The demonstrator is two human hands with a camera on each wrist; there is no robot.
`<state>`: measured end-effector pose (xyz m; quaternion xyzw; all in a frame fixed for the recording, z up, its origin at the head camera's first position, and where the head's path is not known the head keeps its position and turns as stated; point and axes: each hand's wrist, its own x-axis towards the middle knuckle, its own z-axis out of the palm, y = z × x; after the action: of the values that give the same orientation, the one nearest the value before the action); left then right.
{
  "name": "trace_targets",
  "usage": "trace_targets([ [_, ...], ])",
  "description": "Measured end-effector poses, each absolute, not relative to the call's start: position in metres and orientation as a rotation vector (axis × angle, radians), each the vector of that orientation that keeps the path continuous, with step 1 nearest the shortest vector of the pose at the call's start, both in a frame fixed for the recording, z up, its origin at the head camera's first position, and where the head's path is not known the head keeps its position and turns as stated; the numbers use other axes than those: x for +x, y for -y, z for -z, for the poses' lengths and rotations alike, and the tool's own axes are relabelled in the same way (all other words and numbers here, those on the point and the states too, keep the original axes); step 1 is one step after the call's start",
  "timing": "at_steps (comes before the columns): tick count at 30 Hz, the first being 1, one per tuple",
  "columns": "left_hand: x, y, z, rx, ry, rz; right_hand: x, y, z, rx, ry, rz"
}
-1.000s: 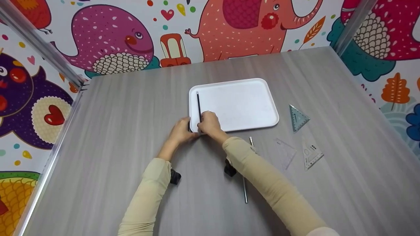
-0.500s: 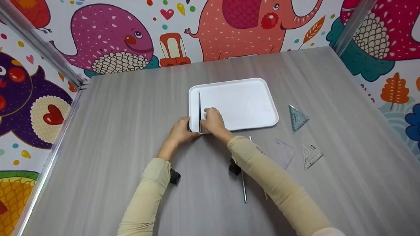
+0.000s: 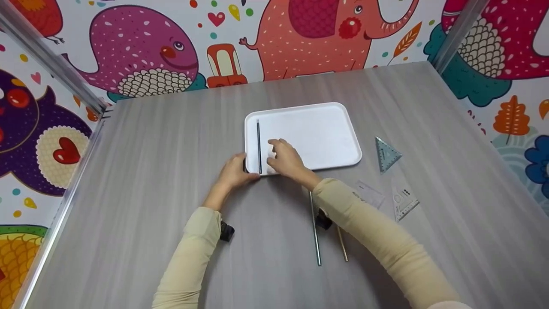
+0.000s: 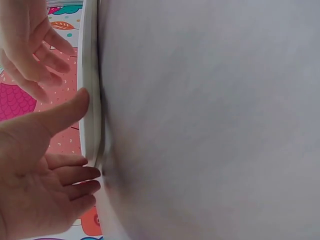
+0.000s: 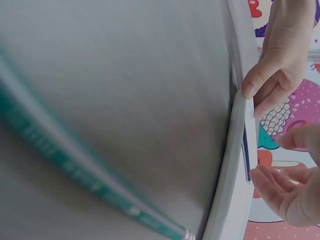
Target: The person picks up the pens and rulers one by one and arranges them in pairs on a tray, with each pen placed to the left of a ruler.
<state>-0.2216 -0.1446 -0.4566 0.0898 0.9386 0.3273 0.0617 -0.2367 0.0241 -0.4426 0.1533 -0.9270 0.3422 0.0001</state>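
- Now the dark pencil (image 3: pixel 258 146) lies along the white tray's (image 3: pixel 326 112) left rim; light, stiff, rolls easily, best pinched mid-shaft.
- Left hand (image 3: pixel 233 171) grips the tray's near-left corner.
- Right hand (image 3: pixel 286 159) hovers beside the pencil, fingers relaxed, holding nothing.

I see pencil (image 3: pixel 258 146) in tray (image 3: pixel 326 128), along left edge; set squares (image 3: pixel 388 153) right of tray; two rods (image 3: pixel 315 227) on table (image 3: pixel 128 171) before tray.

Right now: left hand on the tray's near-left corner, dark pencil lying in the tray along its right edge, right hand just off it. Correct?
Not quite. The dark pencil lies along the tray's left edge, not its right; the head view shows it. The rest holds: the left hand grips the near-left corner, and the right hand is open beside the pencil, not touching it.
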Motion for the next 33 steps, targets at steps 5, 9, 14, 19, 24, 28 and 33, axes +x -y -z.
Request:
trace_targets([
  [5,-0.222,0.144,0.458,0.278,-2.833,-1.022,-0.226,-0.036,0.441,0.650,2.922,-1.017],
  [9,-0.221,0.144,0.459,0.293,-2.833,-1.024,-0.215,-0.047,0.440,0.751,2.929,-0.894],
  [14,-0.220,0.144,0.458,0.267,-2.834,-0.997,-0.199,-0.064,0.438,0.847,2.892,-0.823],
  [19,-0.220,0.145,0.456,0.249,-2.828,-0.961,-0.186,-0.086,0.435,0.917,2.811,-0.802],
  [24,-0.220,0.146,0.455,0.265,-2.849,-0.946,-0.180,-0.108,0.436,0.950,2.735,-0.742],
  [28,-0.219,0.145,0.454,0.283,-2.857,-0.938,-0.177,-0.120,0.436,0.941,2.718,-0.676],
  [33,-0.219,0.144,0.454,0.262,-2.848,-0.929,-0.172,-0.132,0.438,0.938,2.705,-0.626],
])
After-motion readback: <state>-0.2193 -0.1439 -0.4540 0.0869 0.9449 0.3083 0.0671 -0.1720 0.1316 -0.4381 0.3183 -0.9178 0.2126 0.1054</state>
